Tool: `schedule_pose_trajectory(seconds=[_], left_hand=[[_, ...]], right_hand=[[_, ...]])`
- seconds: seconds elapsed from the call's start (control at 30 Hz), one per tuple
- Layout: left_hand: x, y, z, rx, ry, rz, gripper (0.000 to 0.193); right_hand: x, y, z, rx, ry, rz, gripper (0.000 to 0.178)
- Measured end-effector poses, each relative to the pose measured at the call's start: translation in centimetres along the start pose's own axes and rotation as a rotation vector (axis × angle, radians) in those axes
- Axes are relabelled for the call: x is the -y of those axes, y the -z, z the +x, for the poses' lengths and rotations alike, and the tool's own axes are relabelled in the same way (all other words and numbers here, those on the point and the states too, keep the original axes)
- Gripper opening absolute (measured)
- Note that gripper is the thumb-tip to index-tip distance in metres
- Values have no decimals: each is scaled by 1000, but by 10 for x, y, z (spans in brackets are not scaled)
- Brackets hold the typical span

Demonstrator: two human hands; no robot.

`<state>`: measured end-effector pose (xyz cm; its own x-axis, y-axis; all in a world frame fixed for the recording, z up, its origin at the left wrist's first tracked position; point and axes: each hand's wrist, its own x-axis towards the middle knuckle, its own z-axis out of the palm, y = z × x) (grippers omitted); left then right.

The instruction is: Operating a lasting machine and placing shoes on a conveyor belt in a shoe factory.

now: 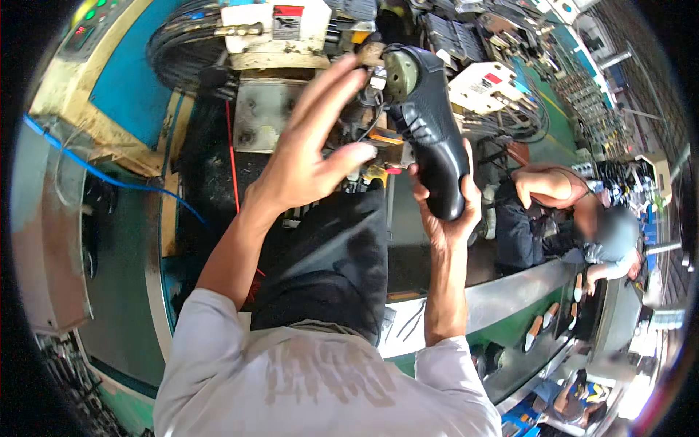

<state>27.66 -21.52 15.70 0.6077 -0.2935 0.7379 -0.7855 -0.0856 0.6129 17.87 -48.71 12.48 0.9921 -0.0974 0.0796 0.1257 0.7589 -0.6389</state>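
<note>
My right hand (448, 222) grips a black leather lace-up shoe (435, 146) around its toe, fingers on one side and thumb on the other. The shoe tilts with its heel end pointing away from me. A pale green last (400, 76) with small holes fills its opening. Left of the shoe, my left hand (309, 149) is raised with its fingers apart and slightly blurred, and nothing is in it. Its fingertips come close to the machine parts near the shoe's heel; whether they touch is unclear.
Ahead stands a cream machine block (277, 33) with coiled black hoses (189, 47). A blue-sided cabinet (138, 87) is at left, with a blue hose (109, 171). To the right a co-worker (553, 189) sits near a conveyor (502, 291) carrying several shoe pieces (535, 331).
</note>
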Motion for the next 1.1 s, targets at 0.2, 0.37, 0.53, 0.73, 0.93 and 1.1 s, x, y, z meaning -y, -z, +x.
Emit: schedule_pose_trajectory(seconds=[0.2, 0.37, 0.53, 0.73, 0.93, 1.1], left_hand=[[33, -89, 2, -3, 174, -92, 66], [97, -99, 37, 401, 407, 56, 38], [137, -81, 20, 500, 533, 265, 46], [169, -45, -98, 270, 823, 46, 47], [156, -13, -236, 128, 1025, -102, 35], [140, -2, -315, 153, 1194, -196, 32]], right_hand=[[14, -8, -9, -123, 155, -344, 98], [21, -1, 50, -26, 686, -1680, 68], [-21, 11, 113, -37, 618, -1835, 69], [-64, 36, 143, -84, 554, -1889, 68], [-79, 46, 139, -67, 573, -1949, 76], [-121, 9, 131, -173, 485, -2037, 89]])
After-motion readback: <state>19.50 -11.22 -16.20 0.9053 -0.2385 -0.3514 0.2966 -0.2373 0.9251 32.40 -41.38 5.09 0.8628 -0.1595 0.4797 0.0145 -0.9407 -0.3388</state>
